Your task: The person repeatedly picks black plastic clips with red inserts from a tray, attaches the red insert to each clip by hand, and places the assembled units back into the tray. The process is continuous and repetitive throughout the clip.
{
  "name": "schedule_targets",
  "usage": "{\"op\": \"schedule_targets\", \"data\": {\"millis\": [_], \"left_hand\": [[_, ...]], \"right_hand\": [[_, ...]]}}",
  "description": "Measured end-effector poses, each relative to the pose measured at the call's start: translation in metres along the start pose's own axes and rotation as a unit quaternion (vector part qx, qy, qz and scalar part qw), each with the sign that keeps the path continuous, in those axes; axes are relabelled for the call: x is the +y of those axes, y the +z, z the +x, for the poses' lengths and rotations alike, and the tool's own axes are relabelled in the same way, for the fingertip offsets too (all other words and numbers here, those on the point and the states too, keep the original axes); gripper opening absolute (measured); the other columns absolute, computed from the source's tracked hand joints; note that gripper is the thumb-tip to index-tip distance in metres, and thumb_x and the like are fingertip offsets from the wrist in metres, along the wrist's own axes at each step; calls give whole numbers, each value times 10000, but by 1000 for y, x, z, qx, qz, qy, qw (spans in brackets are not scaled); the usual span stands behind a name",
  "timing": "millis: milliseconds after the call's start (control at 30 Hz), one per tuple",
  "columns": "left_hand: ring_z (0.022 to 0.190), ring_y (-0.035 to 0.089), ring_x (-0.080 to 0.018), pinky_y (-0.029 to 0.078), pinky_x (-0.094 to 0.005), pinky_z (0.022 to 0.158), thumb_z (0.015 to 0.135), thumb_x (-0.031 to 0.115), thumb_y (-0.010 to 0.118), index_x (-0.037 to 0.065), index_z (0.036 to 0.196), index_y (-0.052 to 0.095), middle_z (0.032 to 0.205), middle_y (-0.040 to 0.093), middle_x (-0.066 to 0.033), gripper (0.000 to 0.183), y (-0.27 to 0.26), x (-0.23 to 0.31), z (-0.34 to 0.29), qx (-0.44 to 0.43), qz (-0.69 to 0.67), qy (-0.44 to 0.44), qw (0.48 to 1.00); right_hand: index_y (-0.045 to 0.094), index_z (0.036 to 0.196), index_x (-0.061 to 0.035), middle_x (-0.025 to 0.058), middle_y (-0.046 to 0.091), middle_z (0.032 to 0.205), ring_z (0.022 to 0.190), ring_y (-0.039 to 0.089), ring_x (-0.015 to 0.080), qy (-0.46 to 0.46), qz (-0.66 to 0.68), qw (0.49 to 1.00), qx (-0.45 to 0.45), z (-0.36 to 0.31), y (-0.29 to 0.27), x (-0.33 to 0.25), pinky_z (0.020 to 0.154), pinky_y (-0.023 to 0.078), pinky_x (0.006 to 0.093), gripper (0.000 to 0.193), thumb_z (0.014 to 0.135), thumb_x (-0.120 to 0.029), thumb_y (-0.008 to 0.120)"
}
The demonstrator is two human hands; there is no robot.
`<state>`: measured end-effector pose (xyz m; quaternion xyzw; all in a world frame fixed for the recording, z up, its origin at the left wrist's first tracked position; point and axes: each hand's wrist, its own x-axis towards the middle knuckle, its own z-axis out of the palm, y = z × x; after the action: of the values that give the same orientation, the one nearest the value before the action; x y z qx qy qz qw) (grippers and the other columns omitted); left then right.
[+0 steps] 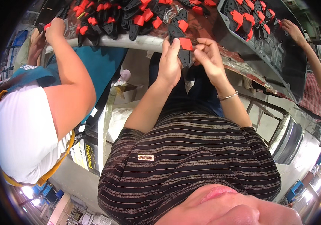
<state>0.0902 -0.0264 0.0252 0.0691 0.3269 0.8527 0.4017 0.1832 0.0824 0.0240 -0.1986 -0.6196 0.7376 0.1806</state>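
In front of my body, at the near edge of the worktable, my left hand (171, 63) is closed round a black plastic part with a red tab (186, 44). Its thumb lies along the part's left side. My right hand (211, 62) is at the other side, thumb and fingers pinched together beside the tab's right edge. Whatever sits between those fingertips is too small to make out. Just beyond the held part lies another black part with a red tab (183, 25). Small metal springs or screws (171, 13) are heaped behind it.
Many similar black and red parts (109, 18) cover the table to the left. A large black bin (260, 54) at the right holds more. A co-worker in a white sleeve (27, 127) handles a part at left; another person's hand (293, 32) reaches to the bin.
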Motion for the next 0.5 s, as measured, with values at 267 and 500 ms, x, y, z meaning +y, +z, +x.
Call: {"op": "schedule_targets", "data": {"millis": [267, 500], "left_hand": [[1117, 486, -153, 395, -313, 960, 964, 122, 500, 22, 1393, 342, 1219, 494, -73, 468, -5, 1, 11, 20, 147, 45, 988], [1104, 459, -154, 407, -281, 931, 846, 5, 592, 5, 1242, 456, 1194, 481, -74, 419, -29, 16, 24, 46, 276, 151, 948]], "right_hand": [[348, 1298, -18, 45, 500, 915, 689, 556, 78, -29, -17, 995, 92, 8, -2, 2, 558, 513, 224, 518, 865, -8, 632], [343, 1314, 1, 138, 554, 1076, 789, 627, 129, -14, -140, 978, 156, 12, 3, 7, 618, 542, 263, 549, 863, -63, 650]]}}
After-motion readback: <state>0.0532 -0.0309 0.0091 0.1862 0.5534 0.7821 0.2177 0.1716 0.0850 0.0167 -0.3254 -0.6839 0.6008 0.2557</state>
